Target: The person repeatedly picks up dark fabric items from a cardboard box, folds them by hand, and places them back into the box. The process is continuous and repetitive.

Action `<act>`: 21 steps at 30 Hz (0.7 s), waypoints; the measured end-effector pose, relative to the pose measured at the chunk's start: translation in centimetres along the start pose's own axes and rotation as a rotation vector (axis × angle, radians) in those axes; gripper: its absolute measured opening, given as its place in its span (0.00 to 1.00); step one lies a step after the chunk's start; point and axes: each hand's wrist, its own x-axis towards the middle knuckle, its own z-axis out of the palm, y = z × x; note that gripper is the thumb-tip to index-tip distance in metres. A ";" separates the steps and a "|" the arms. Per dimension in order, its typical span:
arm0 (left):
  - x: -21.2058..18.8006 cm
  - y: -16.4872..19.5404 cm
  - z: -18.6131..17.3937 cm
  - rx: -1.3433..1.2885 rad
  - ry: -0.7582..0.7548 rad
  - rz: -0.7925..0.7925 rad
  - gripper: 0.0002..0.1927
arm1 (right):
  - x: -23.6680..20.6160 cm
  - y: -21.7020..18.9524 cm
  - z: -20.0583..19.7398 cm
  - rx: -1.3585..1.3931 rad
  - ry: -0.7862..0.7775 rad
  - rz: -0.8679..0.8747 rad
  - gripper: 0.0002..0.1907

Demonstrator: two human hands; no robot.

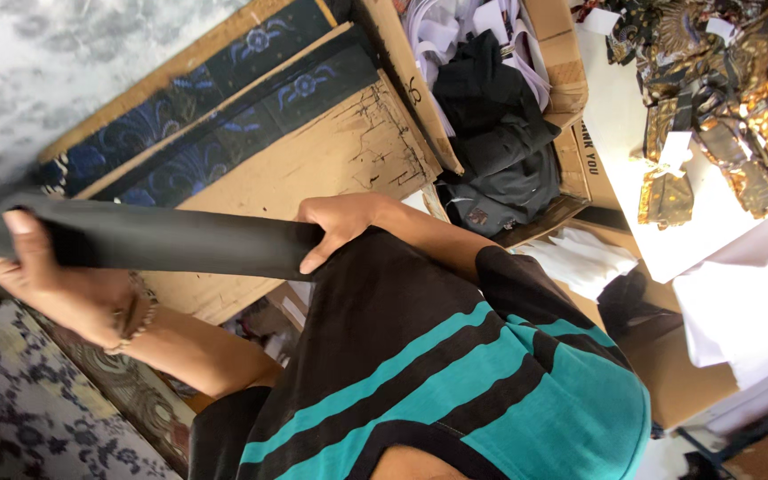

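Note:
A long folded black cloth (171, 238) is stretched flat between my two hands in front of my black shirt with teal stripes (420, 356). My left hand (42, 271), with a beaded bracelet at the wrist, grips the cloth's left end, thumb on top. At the cloth's right end, close to my shirt's hem, my right hand (338, 227) is closed over it. The cloth hangs over a scratched cardboard sheet (331, 160).
Dark blue flower-patterned fabric strips (224, 98) lie beside the cardboard. A cardboard box (571, 80) holds black and white garments. Brown and gold patterned pieces with white tags (722, 98) lie on a white surface at the upper right. Grey floral fabric (20, 400) is at the lower left.

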 end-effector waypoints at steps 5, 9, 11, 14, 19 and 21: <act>0.1 -1.4 -9.2 0.022 0.120 0.036 0.16 | -1.7 2.0 -2.0 -0.077 -0.027 -0.053 0.25; -1.7 -3.8 -15.9 0.057 0.241 0.037 0.20 | -4.2 3.4 -5.6 -0.237 -0.039 0.051 0.29; -2.9 -5.2 -18.3 0.103 0.318 -0.007 0.22 | -5.7 3.7 -7.2 -0.257 -0.062 0.080 0.32; -5.3 -7.6 -20.6 0.099 0.526 -0.140 0.22 | -8.4 3.5 -8.5 -0.347 -0.008 0.157 0.28; -8.8 -13.6 -22.9 0.059 0.615 -0.430 0.15 | -13.2 3.5 -11.3 -0.345 0.245 0.263 0.22; -9.7 -16.5 -24.3 -0.441 0.663 -0.493 0.06 | -14.2 4.1 -13.4 -0.243 0.210 0.440 0.18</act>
